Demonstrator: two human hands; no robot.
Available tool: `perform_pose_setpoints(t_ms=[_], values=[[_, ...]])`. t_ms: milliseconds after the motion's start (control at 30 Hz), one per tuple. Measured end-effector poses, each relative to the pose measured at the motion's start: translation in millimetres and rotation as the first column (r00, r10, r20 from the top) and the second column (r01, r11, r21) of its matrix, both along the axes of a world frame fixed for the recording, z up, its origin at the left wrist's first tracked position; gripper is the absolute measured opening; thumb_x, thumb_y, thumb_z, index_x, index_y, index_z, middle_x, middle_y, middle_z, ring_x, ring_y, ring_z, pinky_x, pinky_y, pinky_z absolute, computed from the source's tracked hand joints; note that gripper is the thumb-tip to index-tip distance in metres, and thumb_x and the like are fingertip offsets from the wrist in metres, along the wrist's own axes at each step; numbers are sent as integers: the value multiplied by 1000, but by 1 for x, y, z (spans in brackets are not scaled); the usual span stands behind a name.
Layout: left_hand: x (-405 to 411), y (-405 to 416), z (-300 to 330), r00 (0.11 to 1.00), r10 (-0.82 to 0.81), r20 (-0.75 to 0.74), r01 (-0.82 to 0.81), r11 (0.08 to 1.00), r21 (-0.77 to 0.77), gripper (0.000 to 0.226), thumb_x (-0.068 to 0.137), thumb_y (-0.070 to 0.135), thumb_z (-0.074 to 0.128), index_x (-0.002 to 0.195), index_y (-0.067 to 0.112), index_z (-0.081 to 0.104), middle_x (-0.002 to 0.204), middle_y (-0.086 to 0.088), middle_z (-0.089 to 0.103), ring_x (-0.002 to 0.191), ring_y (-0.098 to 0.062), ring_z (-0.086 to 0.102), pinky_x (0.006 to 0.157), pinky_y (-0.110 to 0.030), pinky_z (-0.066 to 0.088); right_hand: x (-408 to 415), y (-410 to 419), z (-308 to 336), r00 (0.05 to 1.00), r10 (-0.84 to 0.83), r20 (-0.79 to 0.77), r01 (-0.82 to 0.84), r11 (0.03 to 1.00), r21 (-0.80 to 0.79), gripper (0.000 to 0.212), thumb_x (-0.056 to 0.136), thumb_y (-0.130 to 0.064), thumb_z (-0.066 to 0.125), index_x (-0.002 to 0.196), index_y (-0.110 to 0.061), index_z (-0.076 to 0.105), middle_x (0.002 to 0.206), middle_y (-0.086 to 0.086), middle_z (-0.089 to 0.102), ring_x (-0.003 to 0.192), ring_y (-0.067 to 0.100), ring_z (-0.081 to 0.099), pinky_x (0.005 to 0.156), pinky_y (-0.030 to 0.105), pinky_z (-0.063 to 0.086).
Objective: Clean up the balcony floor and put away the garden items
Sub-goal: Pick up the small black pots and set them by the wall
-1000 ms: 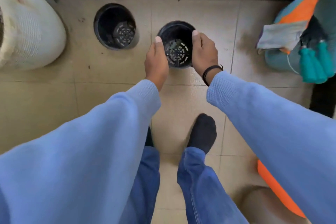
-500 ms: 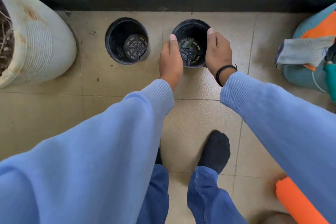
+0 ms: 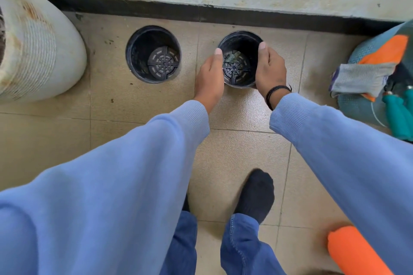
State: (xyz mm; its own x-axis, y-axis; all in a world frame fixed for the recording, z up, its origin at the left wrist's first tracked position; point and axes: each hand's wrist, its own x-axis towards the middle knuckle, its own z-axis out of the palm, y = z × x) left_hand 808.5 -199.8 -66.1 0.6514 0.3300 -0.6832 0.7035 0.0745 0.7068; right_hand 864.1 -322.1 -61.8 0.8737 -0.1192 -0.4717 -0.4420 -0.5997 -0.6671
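A small black plastic pot (image 3: 242, 43) sits near the wall on the tiled floor, some debris at its slotted bottom. My left hand (image 3: 210, 76) grips its left side and my right hand (image 3: 269, 69) grips its right side, a thumb on the rim at each side. A second, slightly larger black pot (image 3: 143, 51) stands upright to its left, apart from both hands and holding nothing but its slotted base.
A big white ribbed planter (image 3: 38, 51) fills the far left. At the right stands a teal and orange bag (image 3: 380, 51) with a grey glove (image 3: 359, 79) and teal-handled tools (image 3: 400, 114). An orange object (image 3: 355, 250) lies at bottom right. The wall base (image 3: 201, 12) runs behind the pots.
The small pot, held between both hands, has moved toward the wall and now sits level with the other pot. The view has shifted down and back a little.
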Motion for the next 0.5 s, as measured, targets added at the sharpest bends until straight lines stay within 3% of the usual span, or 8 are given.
perform_pose_setpoints(t_ms=[167,333,433,500], values=[[-2,2,0,997,74,-32,-75,996,-56,90,71,90,25,129,32,64,126,5,69,120,-21,62,105,-50,49,-5,1,0,1000,4,-3,-4,1000,10,41,107,-43,35,71,-26,45,71,-12,48,67,2,44,59,21,33],[-7,6,-13,985,156,-79,-161,986,-50,102,64,96,26,134,31,61,132,1,66,125,-24,59,108,-52,46,-8,0,3,998,-28,-60,33,996,82,47,103,-57,35,111,-19,61,98,-8,61,99,13,58,85,32,48],[-11,9,-14,978,185,-98,-189,982,-25,101,64,93,24,135,30,60,133,0,66,126,-25,59,110,-53,44,-13,-1,7,987,-111,-119,125,984,123,51,93,-70,30,107,-31,59,101,-12,63,103,17,63,92,48,55],[-14,10,-14,977,185,-106,-187,982,-12,102,65,92,22,137,30,59,135,2,65,127,-25,59,111,-53,42,-14,-3,11,984,-125,-126,139,984,110,46,92,-71,28,102,-36,57,99,-14,62,102,18,63,92,50,55]])
